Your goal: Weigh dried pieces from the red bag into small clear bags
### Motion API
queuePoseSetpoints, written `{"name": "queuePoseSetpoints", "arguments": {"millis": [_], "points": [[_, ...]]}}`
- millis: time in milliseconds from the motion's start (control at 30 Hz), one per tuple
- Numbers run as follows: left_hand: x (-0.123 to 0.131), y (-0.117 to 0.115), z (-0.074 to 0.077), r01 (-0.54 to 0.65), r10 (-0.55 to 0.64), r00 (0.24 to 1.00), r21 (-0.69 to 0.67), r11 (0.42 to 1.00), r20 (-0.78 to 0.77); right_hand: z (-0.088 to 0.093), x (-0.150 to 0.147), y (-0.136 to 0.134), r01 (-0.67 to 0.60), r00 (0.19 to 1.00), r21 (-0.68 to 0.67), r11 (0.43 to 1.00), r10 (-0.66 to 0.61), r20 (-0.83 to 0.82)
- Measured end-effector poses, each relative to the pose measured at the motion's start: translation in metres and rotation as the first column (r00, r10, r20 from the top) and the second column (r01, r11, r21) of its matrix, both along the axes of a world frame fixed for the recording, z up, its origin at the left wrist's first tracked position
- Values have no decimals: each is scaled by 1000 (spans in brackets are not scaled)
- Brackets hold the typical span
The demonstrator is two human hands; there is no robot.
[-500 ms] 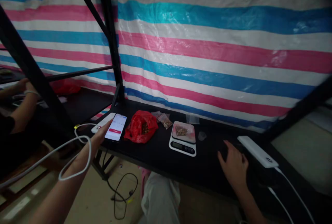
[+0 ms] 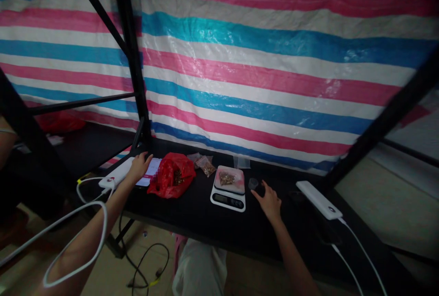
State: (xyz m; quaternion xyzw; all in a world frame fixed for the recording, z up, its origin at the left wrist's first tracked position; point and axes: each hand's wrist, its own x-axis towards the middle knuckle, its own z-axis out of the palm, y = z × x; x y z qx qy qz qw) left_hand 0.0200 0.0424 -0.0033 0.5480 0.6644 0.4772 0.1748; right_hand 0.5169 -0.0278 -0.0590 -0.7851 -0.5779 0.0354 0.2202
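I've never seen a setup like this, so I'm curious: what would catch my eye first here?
The pink, blue and white striped tarpaulin fills the background behind the black table. On the table, a red plastic bag lies just right of the person's left hand. Further right, a digital kitchen scale holds a small packet, with the right hand beyond it.

A plastic tarpaulin striped in pink, white and blue (image 2: 260, 58) hangs in loose folds across the back, glinting faintly in dim light. Black metal posts (image 2: 132, 58) and braces frame it. A long black table (image 2: 192, 216) runs along its foot, a second black table (image 2: 96, 143) stands left, and a beige tiled floor (image 2: 154, 227) lies below.
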Motion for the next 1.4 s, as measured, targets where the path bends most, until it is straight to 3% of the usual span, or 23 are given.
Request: {"name": "queuePoseSetpoints", "arguments": {"millis": [67,167,300,500,667,767,867,933,1000,1067,1133,1200,1267,1333,1400], "points": [[18,-14,6,31,-10,978,99,995,-207,-5,-3,9,0,1000,9,1000,1,-22],[56,-43,16,166,-94,942,205,964,-322,-8,-6,20,-6,998,48,999,9,-55],[126,-62,22,494,-415,838,171,852,-354,-7,-10,23,-15,995,83,996,23,-96],[236,-26,1,658,-554,710,129,742,-435,-7,-15,11,-11,1000,165,986,14,-16],[289,0,-14,665,-575,616,-35,746,-538,-6,-17,6,-58,998,173,983,56,16],[297,5,-17,672,-569,588,-45,740,-575,-6,-17,7,-62,998,193,979,58,24],[296,8,-18,699,-623,633,-7,715,-459,-6,-17,8,-78,997,202,976,74,28],[294,11,-18,722,-694,679,51,690,-239,-5,-17,8,-70,998,203,977,68,17],[289,13,-16,731,-743,663,134,669,94,-4,-17,8,-58,998,194,979,59,3],[280,14,-11,706,-725,526,247,664,445,-4,-17,8,-59,998,186,981,60,-2],[268,14,-6,649,-654,303,352,674,693,-5,-17,9,-61,998,182,981,62,5],[255,14,-1,584,-567,109,409,701,817,-7,-16,10,-57,998,177,982,55,17],[243,15,1,539,-518,24,425,727,855,-9,-16,12,-60,998,175,983,55,29],[234,16,1,532,-536,77,420,735,841,-11,-16,13,-73,997,175,982,68,38],[231,17,0,581,-597,223,387,717,771,-12,-15,13,-79,997,172,982,74,37]]}}
